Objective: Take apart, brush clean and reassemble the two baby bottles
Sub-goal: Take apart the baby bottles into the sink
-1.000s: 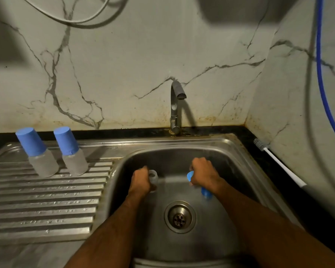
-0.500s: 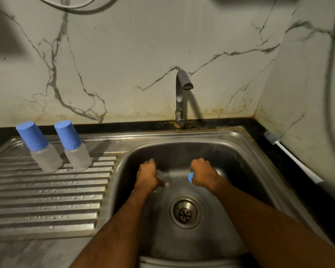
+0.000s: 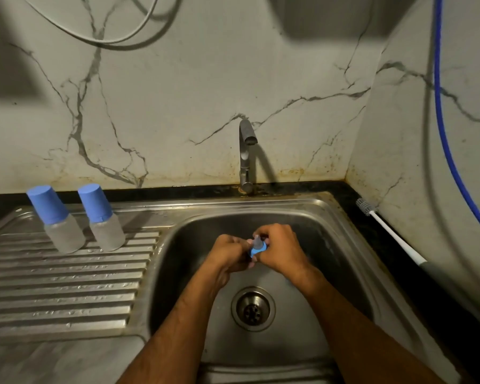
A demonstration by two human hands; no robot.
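Both hands are now brought together above the drain (image 3: 252,309); the left hand (image 3: 227,254) and right hand (image 3: 280,252) pinch the blue ring (image 3: 258,249) and teat (image 3: 257,241); reassembly seems in hand; seating the teat comes next.

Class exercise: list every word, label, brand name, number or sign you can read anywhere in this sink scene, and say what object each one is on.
None: no readable text shows.
The two bottles and their blue caps show no print.
The blue ring and teat held by both hands show no marking.
The tap and the brush bear no visible brand.
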